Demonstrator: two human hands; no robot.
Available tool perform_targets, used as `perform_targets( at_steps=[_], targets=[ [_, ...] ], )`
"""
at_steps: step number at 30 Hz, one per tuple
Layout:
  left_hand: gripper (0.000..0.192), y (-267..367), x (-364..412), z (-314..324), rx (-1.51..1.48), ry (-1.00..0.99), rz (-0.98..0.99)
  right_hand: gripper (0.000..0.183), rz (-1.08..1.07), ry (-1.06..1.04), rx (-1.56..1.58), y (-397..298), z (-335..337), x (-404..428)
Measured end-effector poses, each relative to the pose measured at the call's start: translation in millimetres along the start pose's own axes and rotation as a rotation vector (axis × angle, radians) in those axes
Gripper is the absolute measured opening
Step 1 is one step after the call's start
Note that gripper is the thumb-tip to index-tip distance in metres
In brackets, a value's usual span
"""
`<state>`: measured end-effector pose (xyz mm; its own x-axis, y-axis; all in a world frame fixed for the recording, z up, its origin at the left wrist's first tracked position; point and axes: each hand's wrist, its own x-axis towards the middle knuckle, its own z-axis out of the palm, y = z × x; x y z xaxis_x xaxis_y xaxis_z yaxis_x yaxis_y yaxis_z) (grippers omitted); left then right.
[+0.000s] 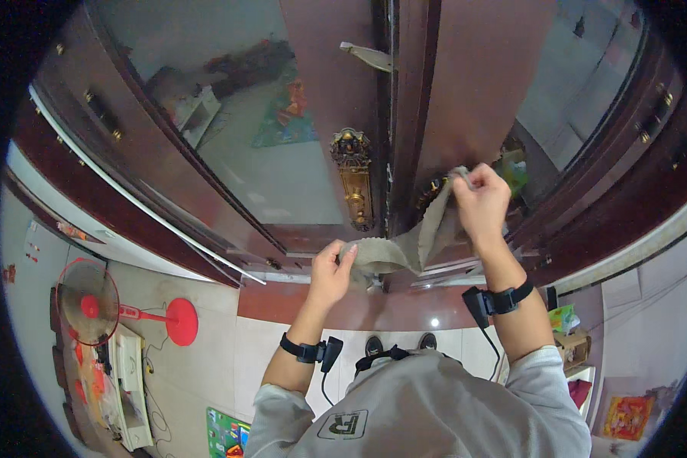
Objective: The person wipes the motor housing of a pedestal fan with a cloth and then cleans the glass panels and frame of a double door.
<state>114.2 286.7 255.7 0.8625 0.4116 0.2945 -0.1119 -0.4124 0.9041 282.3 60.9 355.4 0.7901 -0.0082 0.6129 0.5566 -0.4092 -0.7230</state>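
A folded strip of grey-green cloth (pixel 383 255) hangs between my two hands in front of a dark wooden double door. My left hand (pixel 330 272) pinches its left end between thumb and fingers. Higher up, my right hand (pixel 484 197) grips the other end, so the strip dips and bends in the middle. Just above the cloth, an ornate brass lock plate (pixel 353 180) is fixed to the left door leaf (pixel 343 86). Behind the raised end of the cloth, a second dark handle (pixel 432 192) on the right leaf (pixel 481 86) is partly covered.
A red standing fan (pixel 181 322) is at the left, near a white cabinet (pixel 134 389). A pale rod (pixel 143 194) leans along the left frame. A green mat (pixel 226 432) lies on the tiled floor. A cardboard box (pixel 573 349) sits at the right. A white lever (pixel 366 56) juts from the door edge.
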Motion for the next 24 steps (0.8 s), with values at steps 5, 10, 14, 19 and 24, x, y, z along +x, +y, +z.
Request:
perform_targets(
  at_steps=[5,10,14,19,24],
  targets=[
    [0.026,-6,-6,-6,0.223,-0.025,-0.014,0.025,0.07,-0.012,-0.123,28,-19,-19],
    [0.024,-2,-9,-5,0.231,-0.001,0.092,0.025,-0.094,0.09,0.031,-6,-22,-2],
    [0.022,6,-9,-5,0.294,-0.024,0.103,0.024,-0.129,-0.001,0.066,3,-14,-8],
    [0.021,13,-12,0,0.344,0.005,0.172,0.027,0.028,-0.069,0.009,40,-21,-31],
    [0.023,33,-7,14,0.473,0.23,0.291,0.025,-0.048,0.096,0.001,37,-42,-30]
  ],
)
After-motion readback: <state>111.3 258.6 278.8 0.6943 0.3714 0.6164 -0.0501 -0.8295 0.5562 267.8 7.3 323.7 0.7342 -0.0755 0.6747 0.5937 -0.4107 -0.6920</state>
